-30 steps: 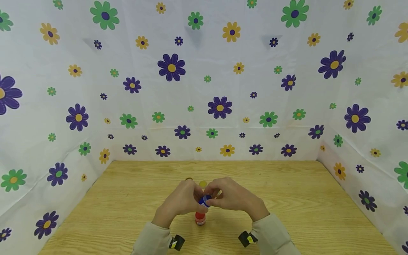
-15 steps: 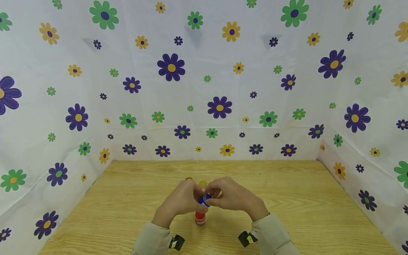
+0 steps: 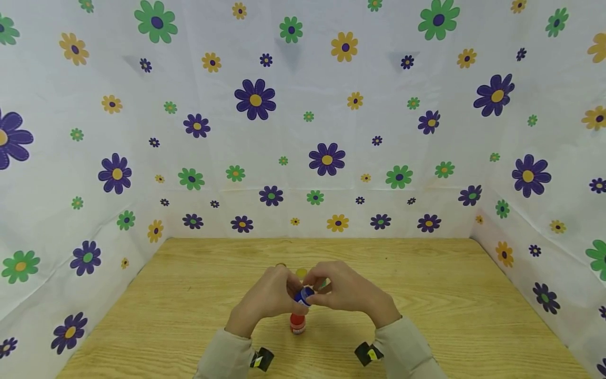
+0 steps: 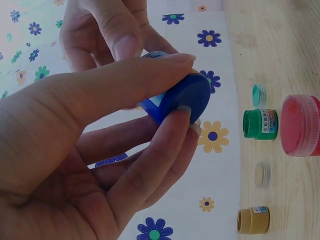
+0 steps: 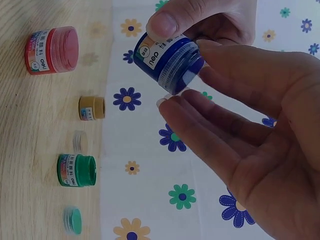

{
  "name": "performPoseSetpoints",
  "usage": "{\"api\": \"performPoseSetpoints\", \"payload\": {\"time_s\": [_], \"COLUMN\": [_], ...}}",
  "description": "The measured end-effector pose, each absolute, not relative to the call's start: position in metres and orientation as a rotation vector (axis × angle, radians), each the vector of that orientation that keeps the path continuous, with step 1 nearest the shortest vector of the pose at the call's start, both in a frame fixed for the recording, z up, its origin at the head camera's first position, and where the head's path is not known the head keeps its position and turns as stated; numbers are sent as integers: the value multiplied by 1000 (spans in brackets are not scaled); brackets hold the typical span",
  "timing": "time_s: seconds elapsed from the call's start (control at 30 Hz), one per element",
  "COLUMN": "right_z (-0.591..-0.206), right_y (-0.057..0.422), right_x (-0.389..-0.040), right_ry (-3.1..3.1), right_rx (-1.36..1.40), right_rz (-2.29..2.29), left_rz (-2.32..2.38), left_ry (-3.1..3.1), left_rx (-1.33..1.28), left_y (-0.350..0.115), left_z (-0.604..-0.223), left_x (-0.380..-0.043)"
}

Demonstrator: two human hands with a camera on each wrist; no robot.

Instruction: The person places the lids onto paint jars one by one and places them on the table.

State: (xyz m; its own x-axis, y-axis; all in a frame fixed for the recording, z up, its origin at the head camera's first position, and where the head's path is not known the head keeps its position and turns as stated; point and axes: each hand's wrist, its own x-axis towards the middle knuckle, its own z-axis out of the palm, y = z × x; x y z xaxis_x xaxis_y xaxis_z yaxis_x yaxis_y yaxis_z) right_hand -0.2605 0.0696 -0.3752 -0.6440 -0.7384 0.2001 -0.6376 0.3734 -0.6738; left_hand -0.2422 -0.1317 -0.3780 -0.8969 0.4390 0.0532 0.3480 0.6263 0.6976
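Observation:
My left hand (image 3: 270, 293) holds a small blue paint jar (image 5: 154, 54) tilted above the table, thumb on its side and fingers by its base (image 4: 189, 100). My right hand (image 3: 347, 287) pinches the jar's clear-rimmed lid (image 5: 176, 68) between thumb and fingertips. The lid sits on the jar; in the head view, fingers partly cover both. Below the hands stands a red paint jar (image 3: 298, 324) with its lid on.
An uncapped green paint jar (image 5: 76, 170) stands near its lid (image 5: 73, 220). An uncapped ochre paint jar (image 5: 92, 108) stands near another lid (image 5: 80, 142). Flower-patterned cloth (image 3: 303, 131) rises behind and at both sides of the wooden table (image 3: 426, 273).
My right fingers have shifted slightly at the lid, and a bit of green now shows through the gap between them. My left hand and the jar stay almost still.

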Motion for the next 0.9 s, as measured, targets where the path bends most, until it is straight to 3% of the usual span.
{"api": "performPoseSetpoints", "payload": {"time_s": [0.9], "right_z": [-379], "right_y": [68], "right_x": [-262], "right_ry": [2496], "right_rx": [-1279], "right_rz": [-1114], "left_rz": [1136], "left_ry": [2712], "left_rx": [677], "left_y": [-130], "left_z": [-377], "left_x": [-241]}}
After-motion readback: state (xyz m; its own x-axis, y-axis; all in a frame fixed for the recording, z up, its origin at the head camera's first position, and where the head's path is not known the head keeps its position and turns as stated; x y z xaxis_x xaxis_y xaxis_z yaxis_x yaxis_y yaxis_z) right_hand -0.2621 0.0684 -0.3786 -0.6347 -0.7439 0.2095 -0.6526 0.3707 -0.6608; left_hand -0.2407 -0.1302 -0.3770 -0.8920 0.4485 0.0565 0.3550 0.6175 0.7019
